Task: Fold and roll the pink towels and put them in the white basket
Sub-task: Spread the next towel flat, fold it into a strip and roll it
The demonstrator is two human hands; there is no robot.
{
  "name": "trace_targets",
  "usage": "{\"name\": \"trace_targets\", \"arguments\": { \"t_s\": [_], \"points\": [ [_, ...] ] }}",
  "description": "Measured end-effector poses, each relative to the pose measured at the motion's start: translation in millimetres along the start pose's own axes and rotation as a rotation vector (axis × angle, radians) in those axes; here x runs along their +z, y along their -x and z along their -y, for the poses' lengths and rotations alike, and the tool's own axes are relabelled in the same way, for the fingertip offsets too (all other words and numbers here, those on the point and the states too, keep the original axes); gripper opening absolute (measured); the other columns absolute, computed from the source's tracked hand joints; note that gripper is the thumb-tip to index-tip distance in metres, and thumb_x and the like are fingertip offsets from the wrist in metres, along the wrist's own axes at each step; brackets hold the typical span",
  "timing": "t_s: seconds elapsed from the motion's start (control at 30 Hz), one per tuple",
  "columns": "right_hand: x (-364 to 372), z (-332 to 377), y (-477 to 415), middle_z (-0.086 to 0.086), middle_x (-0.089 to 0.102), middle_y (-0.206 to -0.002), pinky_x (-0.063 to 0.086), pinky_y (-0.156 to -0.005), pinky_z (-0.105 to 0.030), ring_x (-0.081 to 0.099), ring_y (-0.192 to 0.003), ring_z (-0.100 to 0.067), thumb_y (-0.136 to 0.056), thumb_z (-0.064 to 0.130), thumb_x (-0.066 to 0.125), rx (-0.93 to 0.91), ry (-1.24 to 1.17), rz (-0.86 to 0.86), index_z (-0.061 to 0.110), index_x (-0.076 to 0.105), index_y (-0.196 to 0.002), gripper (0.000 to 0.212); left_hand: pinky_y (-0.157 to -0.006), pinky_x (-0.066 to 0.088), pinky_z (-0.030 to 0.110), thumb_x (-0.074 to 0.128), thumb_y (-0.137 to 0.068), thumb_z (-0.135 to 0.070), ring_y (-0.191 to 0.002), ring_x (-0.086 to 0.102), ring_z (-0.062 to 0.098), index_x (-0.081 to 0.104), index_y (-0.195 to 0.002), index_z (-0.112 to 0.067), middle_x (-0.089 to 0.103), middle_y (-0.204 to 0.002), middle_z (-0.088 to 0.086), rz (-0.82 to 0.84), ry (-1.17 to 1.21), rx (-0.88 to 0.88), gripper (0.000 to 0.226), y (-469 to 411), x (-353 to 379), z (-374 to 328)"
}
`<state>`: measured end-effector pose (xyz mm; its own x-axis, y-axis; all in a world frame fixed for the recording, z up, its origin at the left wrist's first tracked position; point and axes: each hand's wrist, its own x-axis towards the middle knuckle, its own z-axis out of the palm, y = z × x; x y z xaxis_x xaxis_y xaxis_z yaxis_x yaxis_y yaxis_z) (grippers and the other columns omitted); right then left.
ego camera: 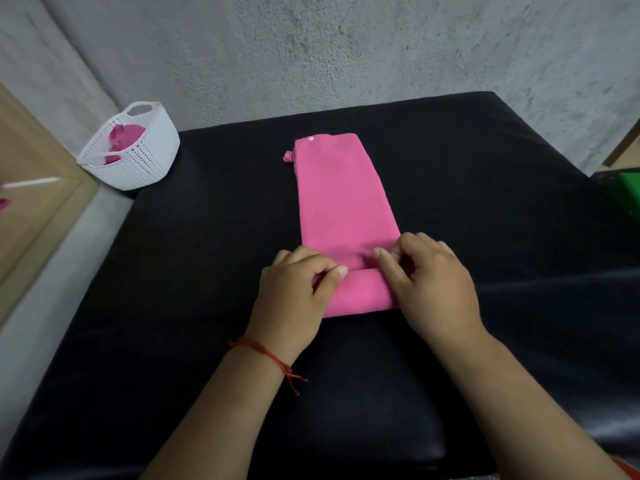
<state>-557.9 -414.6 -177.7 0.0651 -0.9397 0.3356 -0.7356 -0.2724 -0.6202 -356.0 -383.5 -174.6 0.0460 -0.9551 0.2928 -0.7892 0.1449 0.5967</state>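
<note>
A pink towel [343, 199] lies folded into a long narrow strip down the middle of the black padded table [207, 237]. Its near end is turned over into a first short roll. My left hand [294, 289] grips the left end of that roll with curled fingers. My right hand [426, 278] pinches the roll's right end, its fingertips on the fold's edge. The white basket [138, 157] stands at the table's far left corner, with rolled pink towels [121, 138] inside it.
A grey rough wall runs behind the table. A wooden frame stands at the left edge of view. Something green [628, 192] sits past the table's right edge. A red thread bracelet is on my left wrist.
</note>
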Motion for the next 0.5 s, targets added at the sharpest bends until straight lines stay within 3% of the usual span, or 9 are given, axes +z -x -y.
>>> {"name": "trace_targets", "arguments": {
  "t_s": [0.2,0.33,0.5],
  "points": [
    [7.5,-2.1,-5.8,0.014,0.061,-0.079,0.05,-0.067,-0.039,0.056,-0.083,-0.01,-0.098,0.056,0.063,0.162,-0.097,0.058,0.032,0.052,-0.074,0.036,-0.101,0.047,0.034,0.063,-0.096,-0.049,-0.115,0.052,0.004,0.068,-0.127,-0.038,0.057,-0.122,-0.024,0.127,-0.053,0.122,0.034,15.5,-25.7,7.9],
    [8.7,1.5,-19.0,0.008,0.065,-0.071,0.053,-0.06,-0.039,0.064,-0.07,-0.015,-0.095,0.057,0.065,0.27,-0.102,0.106,0.027,0.056,-0.073,0.039,-0.108,0.034,0.013,0.084,-0.083,-0.038,-0.126,0.048,0.001,0.065,-0.13,-0.037,0.051,-0.128,-0.028,0.175,-0.043,0.096,0.051,21.1,-31.0,14.2],
    [7.4,-3.8,-12.8,0.011,0.063,-0.081,0.053,-0.071,-0.041,0.061,-0.082,-0.014,-0.102,0.056,0.057,0.181,-0.146,0.05,0.03,0.06,-0.079,0.034,-0.102,0.041,0.016,0.087,-0.077,-0.049,-0.122,0.053,-0.006,0.066,-0.126,-0.048,0.06,-0.123,-0.026,0.248,0.086,-0.052,0.053,3.2,-33.3,22.2]
  ]
}}
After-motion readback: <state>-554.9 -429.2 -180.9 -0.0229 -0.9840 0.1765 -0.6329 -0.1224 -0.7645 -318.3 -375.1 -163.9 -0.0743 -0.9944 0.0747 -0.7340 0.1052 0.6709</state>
